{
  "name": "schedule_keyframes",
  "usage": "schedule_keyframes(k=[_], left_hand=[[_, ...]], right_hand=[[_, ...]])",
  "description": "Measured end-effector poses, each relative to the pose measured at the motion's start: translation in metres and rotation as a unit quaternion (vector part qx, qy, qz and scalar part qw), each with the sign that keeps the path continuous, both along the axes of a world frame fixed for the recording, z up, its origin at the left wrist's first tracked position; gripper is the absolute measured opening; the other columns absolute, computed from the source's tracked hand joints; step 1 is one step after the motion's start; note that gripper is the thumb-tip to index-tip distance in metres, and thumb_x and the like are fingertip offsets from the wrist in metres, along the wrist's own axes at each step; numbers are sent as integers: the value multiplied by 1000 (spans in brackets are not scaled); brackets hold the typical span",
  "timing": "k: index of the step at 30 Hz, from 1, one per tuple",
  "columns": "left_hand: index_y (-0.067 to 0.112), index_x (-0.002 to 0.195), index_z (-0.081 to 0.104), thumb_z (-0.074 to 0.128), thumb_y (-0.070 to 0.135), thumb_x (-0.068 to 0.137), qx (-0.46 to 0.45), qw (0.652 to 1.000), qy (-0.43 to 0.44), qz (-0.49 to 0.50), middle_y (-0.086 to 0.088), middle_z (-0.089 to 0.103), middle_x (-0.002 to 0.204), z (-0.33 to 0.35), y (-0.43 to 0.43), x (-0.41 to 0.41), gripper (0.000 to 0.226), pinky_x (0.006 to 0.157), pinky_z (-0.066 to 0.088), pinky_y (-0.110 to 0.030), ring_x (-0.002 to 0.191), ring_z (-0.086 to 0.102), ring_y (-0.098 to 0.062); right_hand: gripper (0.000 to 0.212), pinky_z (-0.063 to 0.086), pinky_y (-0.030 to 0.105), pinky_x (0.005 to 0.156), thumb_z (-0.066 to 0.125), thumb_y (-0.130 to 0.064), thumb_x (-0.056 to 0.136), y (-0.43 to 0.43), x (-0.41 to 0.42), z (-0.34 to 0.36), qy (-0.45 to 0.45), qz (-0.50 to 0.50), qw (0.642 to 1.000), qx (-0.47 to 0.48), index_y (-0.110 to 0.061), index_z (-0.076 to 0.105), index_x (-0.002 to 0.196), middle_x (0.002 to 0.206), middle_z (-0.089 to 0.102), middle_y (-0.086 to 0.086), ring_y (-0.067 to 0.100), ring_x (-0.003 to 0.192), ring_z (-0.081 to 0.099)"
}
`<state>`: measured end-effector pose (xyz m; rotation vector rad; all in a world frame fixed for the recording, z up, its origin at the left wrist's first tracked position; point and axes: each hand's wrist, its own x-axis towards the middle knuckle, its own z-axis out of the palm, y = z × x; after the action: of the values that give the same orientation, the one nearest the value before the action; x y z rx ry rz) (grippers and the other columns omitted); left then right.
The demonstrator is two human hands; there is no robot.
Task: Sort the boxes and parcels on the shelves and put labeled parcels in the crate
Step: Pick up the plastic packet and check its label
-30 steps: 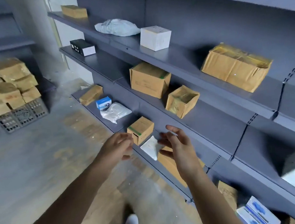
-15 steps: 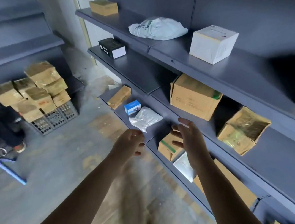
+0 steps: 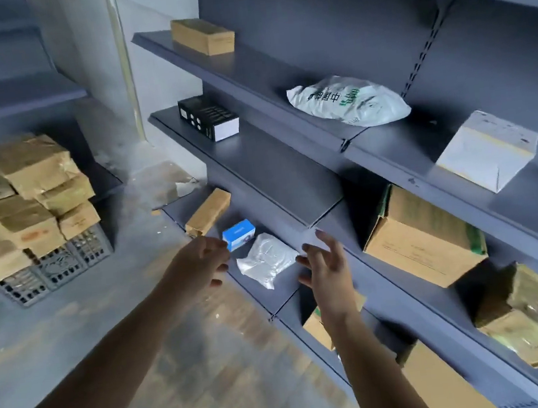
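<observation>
— Left hand (image 3: 200, 266) loosely curled and holding nothing, right hand (image 3: 329, 274) with fingers spread, also empty. What are they after?

— The white plastic parcel (image 3: 267, 260), I would guess. It lies between them on the lower shelf (image 3: 284, 288), near the front edge. Neither hand seems to touch it, though the blur leaves that uncertain.

— How would you take it?

— It looks soft and slack, so close in from both sides and get support under it rather than pinching one corner. Then turn it over: I can make out no label from here, and only labeled parcels belong in the crate (image 3: 55, 270).

— Anything in the way?

— The small blue box (image 3: 238, 238) sits just beside the parcel, right by the left hand. A careless sweep could push it off the front edge. A long brown box (image 3: 208, 211) lies at the shelf's left end.

— And the crate?

— On the floor (image 3: 73, 329), well to the left, heaped with brown boxes (image 3: 33, 199) above its rim. A slippery bag may slide off, so tuck it into a gap.

— The rest of the shelving?

— One shelf up, a black box (image 3: 208, 118) near the left end, then a large cardboard box (image 3: 424, 235) and a crumpled box (image 3: 529, 317) further right. Above that come a tan box (image 3: 203, 35), a white and green bag (image 3: 346, 102) and a white box (image 3: 488, 149). Grey shelving, dusty grey floor
</observation>
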<state>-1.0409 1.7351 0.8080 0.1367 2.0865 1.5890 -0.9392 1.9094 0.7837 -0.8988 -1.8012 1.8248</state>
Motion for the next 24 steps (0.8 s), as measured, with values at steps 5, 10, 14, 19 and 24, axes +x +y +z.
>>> schedule_keyframes(k=[5, 10, 14, 19, 24], left_hand=[[20, 90, 57, 48, 11, 100, -6, 998, -45, -50, -8, 65, 91, -19, -17, -86, 17, 75, 51, -33, 84, 64, -21], [22, 91, 57, 49, 14, 99, -57, 988, -51, -132, -6, 66, 92, -43, 7, -145, 14, 72, 53, -30, 87, 65, -21], [23, 90, 58, 48, 13, 98, -89, 981, -58, -165, -6, 67, 91, -71, 44, -188, 16, 78, 55, -36, 88, 65, -20], [22, 93, 56, 47, 15, 100, -117, 968, -65, -212, -6, 66, 97, -118, 94, -230, 13, 82, 56, -36, 95, 67, -22], [21, 91, 57, 48, 13, 100, -148, 955, -80, -243, -5, 64, 93, -173, 126, -261, 15, 83, 55, -39, 86, 64, -19]], right_hand=[[27, 58, 30, 76, 52, -16, 101, -48, -67, -17, -1, -56, 998, 21, -31, 53, 123, 111, 67, 9, -3, 83, 69], [33, 55, 30, 73, 55, -33, 94, -49, -107, -41, -16, -112, 993, 29, -26, 53, 126, 114, 67, 8, 14, 94, 70], [26, 56, 47, 85, 55, -29, 97, -31, -139, -84, -32, -146, 988, 26, -30, 54, 123, 110, 69, 6, 11, 91, 71], [23, 55, 51, 90, 49, -16, 102, -2, -183, -143, -50, -170, 984, -4, -34, 49, 116, 105, 67, -4, -3, 86, 69], [26, 54, 51, 92, 50, -16, 102, 20, -220, -196, -84, -184, 979, -10, -35, 49, 119, 103, 66, -10, 16, 93, 69]])
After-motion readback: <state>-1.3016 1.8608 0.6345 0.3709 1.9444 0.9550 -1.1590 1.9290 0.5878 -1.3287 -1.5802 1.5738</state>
